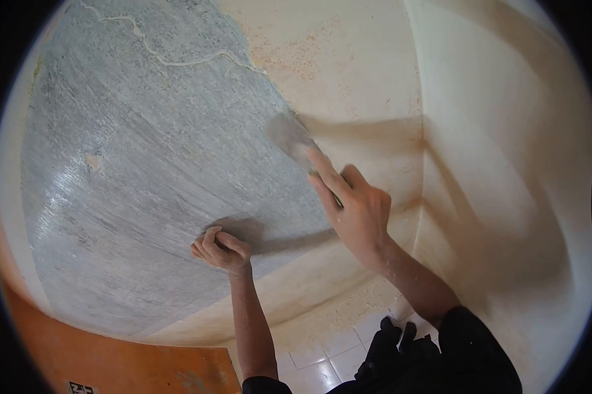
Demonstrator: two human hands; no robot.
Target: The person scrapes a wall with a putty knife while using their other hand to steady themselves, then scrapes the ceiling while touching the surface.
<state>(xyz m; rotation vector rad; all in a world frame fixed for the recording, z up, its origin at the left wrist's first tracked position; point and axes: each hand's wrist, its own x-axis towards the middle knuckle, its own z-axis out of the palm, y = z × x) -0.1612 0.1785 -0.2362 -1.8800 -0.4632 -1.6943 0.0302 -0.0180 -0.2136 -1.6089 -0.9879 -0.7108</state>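
My right hand (360, 207) is wrapped round a scraper (291, 139), its blurred blade lying at the border between a grey, scratched wall patch (145, 151) and the cream coating (355, 65). My left hand (222, 249) is by the lower part of the grey patch, fingers curled in; whether anything is between them is hidden. A thin, jagged pale line (178, 64) crosses the top of the grey patch.
A pale wall (506, 164) meets the scraped one at a corner on the right. An orange surface (132, 364) is at the lower left. Below are white floor tiles (348, 362) with scattered debris and my dark clothing.
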